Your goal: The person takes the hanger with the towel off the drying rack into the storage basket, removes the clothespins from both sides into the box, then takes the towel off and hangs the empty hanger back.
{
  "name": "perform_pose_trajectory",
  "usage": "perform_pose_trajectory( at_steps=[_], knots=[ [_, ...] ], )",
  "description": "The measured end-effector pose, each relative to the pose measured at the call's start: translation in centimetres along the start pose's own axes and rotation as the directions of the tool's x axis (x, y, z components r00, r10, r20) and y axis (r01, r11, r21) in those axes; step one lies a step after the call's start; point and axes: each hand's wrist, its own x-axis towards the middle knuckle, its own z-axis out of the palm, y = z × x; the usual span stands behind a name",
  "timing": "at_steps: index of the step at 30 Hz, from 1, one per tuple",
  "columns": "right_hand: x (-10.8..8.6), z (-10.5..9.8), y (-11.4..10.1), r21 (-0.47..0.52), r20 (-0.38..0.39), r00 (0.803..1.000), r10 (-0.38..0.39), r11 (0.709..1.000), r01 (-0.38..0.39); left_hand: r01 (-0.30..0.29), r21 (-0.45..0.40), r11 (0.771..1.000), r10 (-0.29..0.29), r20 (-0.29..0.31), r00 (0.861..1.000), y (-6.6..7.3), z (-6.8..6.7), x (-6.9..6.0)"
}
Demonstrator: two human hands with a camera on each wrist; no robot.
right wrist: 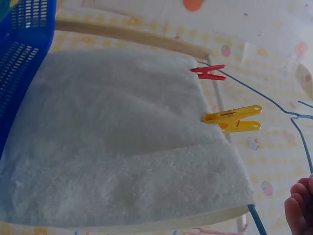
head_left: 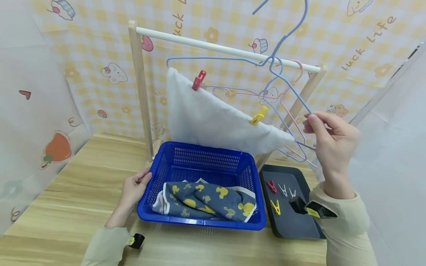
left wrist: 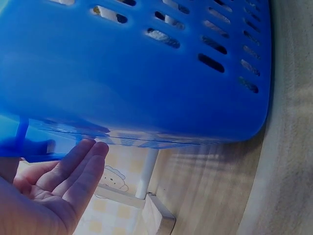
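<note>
My right hand (head_left: 336, 138) pinches the right arm of a blue wire hanger (head_left: 293, 88), its hook raised above the rack's rod. A white fluffy towel (head_left: 213, 114) hangs folded over the hanger's lower bar, tilted down to the right. A red clothespin (head_left: 199, 80) and a yellow clothespin (head_left: 259, 115) clip its top edge; both show in the right wrist view too. My left hand (head_left: 133, 188) holds the left rim of a blue plastic basket (head_left: 203, 221); the left wrist view shows its fingers against the outer wall. A dark patterned cloth (head_left: 209, 201) lies inside the basket.
Behind the towel, a wooden rack with a white rod (head_left: 199, 44) carries another blue hanger (head_left: 276, 111) and a pink hanger (head_left: 287, 103). Right of the basket, a dark grey tray (head_left: 293, 225) holds several loose clothespins. Patterned cloth covers the wall behind.
</note>
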Motion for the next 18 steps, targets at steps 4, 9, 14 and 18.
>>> perform_pose_trajectory(
  at_steps=[4, 9, 14, 18],
  knots=[
    [-1.2, -0.9, -1.3, 0.119, 0.009, 1.000, 0.000, 0.993, -0.001, -0.002, -0.003, 1.000, 0.002, -0.007, 1.000, -0.1, 0.1, 0.1],
    [-3.2, -1.9, -2.4, 0.202, 0.066, 0.997, 0.042, 0.978, -0.055, 0.003, 0.001, 1.000, -0.003, -0.012, 1.000, -0.3, 0.2, 0.1],
    [-5.6, -2.8, -2.3, 0.243, 0.182, 0.982, 0.050, 0.965, -0.094, 0.011, 0.008, 1.000, -0.011, 0.004, 1.000, -0.3, 0.1, 0.1],
    [-7.4, -3.1, -1.3, 0.231, 0.313, 0.949, 0.046, 0.965, -0.123, 0.024, 0.014, 1.000, -0.024, 0.015, 1.000, -0.1, 0.0, 0.1]
  ],
)
